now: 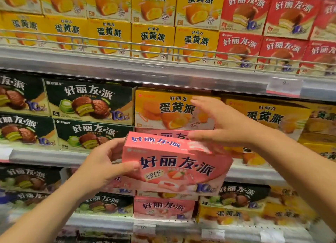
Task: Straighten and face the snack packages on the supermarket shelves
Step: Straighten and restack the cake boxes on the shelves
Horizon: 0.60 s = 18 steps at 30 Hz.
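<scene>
1. The pink box (174, 162) is held out in front of the middle shelf rail (45, 156), tilted so that its right end sits lower, and is carried clear of the stack behind it.
2. The box's left end is gripped by the left hand (101, 162), with the thumb laid across the printed front and the fingers curled round the side.
3. The right hand (223, 122) is seen spread open just above the pink box's right end, holding nothing; whether its fingertips brush the yellow box (172, 110) behind cannot be told, as the hand is blurred.
4. The pink box is judged to be light, stiff cardboard with a glossy, somewhat slippery skin; its corners are likely to be dented by a hard squeeze.
5. It is best taken by both short ends, palms flat, so that it can be levelled and slid back beneath the yellow box with its front facing out.
</scene>
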Each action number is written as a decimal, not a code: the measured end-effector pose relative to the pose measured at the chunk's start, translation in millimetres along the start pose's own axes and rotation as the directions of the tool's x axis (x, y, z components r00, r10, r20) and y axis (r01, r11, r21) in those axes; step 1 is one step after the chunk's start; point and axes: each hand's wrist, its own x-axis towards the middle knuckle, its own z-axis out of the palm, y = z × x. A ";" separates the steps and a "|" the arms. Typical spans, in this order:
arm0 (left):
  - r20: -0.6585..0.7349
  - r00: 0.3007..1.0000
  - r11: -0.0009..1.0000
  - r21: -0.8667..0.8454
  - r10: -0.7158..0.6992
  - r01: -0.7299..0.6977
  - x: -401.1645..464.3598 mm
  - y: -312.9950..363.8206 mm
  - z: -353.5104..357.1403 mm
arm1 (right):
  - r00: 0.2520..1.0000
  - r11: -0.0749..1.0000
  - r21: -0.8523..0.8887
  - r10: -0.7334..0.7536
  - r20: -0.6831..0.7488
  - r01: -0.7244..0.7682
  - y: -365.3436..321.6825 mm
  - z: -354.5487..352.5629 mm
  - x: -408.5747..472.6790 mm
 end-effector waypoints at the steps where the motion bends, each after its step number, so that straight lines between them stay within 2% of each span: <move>1: -0.004 1.000 1.000 0.002 -0.014 0.014 -2.4 -0.9 1.0 | 1.000 0.995 -0.098 -0.013 -0.005 0.012 3.7 -2.3 5.7; 4: -0.011 0.999 0.999 0.011 -0.049 0.049 -8.5 -4.5 1.0 | 0.999 0.952 -0.306 0.018 -0.050 -0.033 14.8 3.2 22.6; 8: -0.052 0.998 0.999 -0.013 -0.044 0.043 -11.6 -9.3 1.3 | 0.985 0.922 -0.354 0.122 -0.121 -0.158 27.0 16.2 36.1; 12: -0.094 0.994 0.998 -0.029 -0.057 0.054 -9.1 -10.1 3.3 | 0.967 0.868 -0.476 0.016 -0.254 -0.139 28.4 23.1 32.2; 18: -0.078 0.997 1.000 0.019 -0.016 0.018 -9.1 -9.4 6.8 | 0.877 0.895 -0.424 -0.085 -0.473 -0.142 20.7 33.2 14.9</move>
